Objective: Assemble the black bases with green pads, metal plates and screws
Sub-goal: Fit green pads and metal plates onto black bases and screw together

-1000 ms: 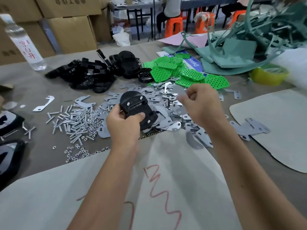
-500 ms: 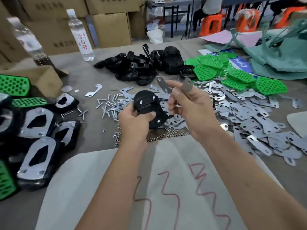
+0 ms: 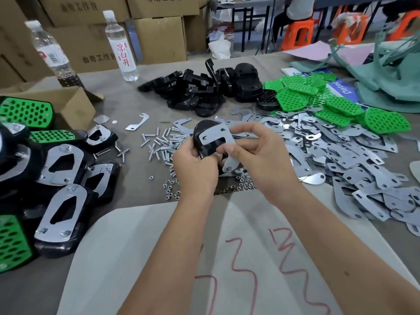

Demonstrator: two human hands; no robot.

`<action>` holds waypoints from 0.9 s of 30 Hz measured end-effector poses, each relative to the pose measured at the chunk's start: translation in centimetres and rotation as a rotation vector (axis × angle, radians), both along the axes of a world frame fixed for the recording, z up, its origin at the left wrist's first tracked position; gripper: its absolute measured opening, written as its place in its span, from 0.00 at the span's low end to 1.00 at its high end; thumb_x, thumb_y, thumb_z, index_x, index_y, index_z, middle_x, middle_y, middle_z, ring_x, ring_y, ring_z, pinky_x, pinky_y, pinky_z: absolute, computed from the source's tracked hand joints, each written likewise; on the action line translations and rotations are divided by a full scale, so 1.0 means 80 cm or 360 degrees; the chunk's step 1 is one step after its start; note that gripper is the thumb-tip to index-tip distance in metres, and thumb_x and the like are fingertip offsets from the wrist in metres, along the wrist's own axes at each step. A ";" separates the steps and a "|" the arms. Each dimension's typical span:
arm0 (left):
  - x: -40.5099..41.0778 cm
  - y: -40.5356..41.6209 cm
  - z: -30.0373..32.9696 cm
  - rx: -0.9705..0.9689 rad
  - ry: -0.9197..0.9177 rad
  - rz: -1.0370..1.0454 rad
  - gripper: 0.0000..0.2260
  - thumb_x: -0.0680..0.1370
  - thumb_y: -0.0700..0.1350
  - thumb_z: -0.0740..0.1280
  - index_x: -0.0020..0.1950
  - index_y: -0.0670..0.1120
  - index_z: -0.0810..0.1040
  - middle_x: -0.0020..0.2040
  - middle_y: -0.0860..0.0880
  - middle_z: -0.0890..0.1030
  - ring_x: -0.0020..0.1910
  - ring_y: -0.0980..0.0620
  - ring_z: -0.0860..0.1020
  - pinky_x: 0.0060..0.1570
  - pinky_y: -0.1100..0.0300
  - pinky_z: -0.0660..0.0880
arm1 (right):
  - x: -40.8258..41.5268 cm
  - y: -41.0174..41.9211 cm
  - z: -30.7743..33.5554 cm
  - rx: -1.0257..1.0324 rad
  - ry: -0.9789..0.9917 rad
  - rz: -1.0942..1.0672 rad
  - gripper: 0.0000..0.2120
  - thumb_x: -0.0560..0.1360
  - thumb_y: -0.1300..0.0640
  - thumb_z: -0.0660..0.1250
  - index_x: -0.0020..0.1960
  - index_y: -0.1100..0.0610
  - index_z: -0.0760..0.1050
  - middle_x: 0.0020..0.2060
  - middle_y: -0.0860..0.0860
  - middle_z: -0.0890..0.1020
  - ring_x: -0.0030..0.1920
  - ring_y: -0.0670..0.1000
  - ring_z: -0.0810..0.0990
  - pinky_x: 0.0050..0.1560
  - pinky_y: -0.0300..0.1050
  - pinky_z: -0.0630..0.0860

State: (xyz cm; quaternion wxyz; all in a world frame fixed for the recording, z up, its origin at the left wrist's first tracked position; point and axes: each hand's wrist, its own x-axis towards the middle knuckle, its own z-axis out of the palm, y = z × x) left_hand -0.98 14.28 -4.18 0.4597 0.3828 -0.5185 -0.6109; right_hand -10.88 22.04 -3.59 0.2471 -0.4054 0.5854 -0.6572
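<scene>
Black base (image 3: pixel 205 142) held above the table (image 3: pixel 141 178), gripped by the left hand (image 3: pixel 193 169) with fingers curled round its near edge. Metal plate (image 3: pixel 217 139) laid flat against the upturned face of the base, pinched by the right hand (image 3: pixel 259 155) between thumb and fingertips. Both hands close together, meeting at the base. Just beyond and left of the left hand: loose screws (image 3: pixel 159 144) scattered on the table. Directly beneath the hands, toward the wrists: small nuts (image 3: pixel 229 188) in a loose line. Right of the right hand: wide heap of loose plates (image 3: pixel 341 160), overlapping one another. Beyond the hands: pile of black bases (image 3: pixel 200 92); right of that pile, green pads (image 3: pixel 329 103) spread over one another. Far left of the left hand: finished assemblies (image 3: pixel 61 196) stacked, some plate side up, some green side up. Beyond these: cardboard box (image 3: pixel 68 103) and two water bottles (image 3: pixel 120 46) standing upright.
</scene>
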 end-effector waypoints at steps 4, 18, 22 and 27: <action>-0.001 0.001 -0.001 -0.0126 -0.0076 0.0011 0.14 0.63 0.37 0.71 0.47 0.49 0.84 0.44 0.48 0.88 0.49 0.41 0.86 0.51 0.39 0.83 | 0.000 -0.003 -0.005 0.0156 0.0051 -0.0324 0.07 0.74 0.59 0.78 0.48 0.52 0.83 0.36 0.51 0.87 0.36 0.54 0.86 0.41 0.51 0.82; 0.000 -0.007 -0.008 -0.0220 -0.0121 -0.0081 0.21 0.70 0.25 0.70 0.52 0.49 0.83 0.48 0.49 0.88 0.48 0.50 0.86 0.53 0.49 0.83 | -0.007 0.006 0.005 0.0424 -0.0372 -0.0207 0.11 0.72 0.56 0.81 0.38 0.61 0.82 0.26 0.51 0.79 0.22 0.44 0.72 0.25 0.36 0.71; 0.001 -0.004 -0.005 -0.0238 -0.0124 -0.0122 0.21 0.71 0.25 0.70 0.53 0.48 0.83 0.49 0.46 0.87 0.51 0.42 0.86 0.54 0.41 0.83 | -0.011 0.007 0.005 0.0446 -0.0428 -0.0182 0.11 0.70 0.55 0.82 0.36 0.59 0.83 0.25 0.49 0.78 0.23 0.45 0.72 0.25 0.36 0.72; 0.004 -0.002 -0.003 -0.0263 -0.0151 -0.0192 0.20 0.71 0.25 0.72 0.55 0.47 0.83 0.48 0.49 0.88 0.48 0.50 0.86 0.51 0.49 0.84 | -0.014 0.007 0.005 0.0477 -0.0307 -0.0220 0.12 0.71 0.53 0.82 0.37 0.59 0.83 0.30 0.55 0.83 0.23 0.47 0.72 0.28 0.41 0.73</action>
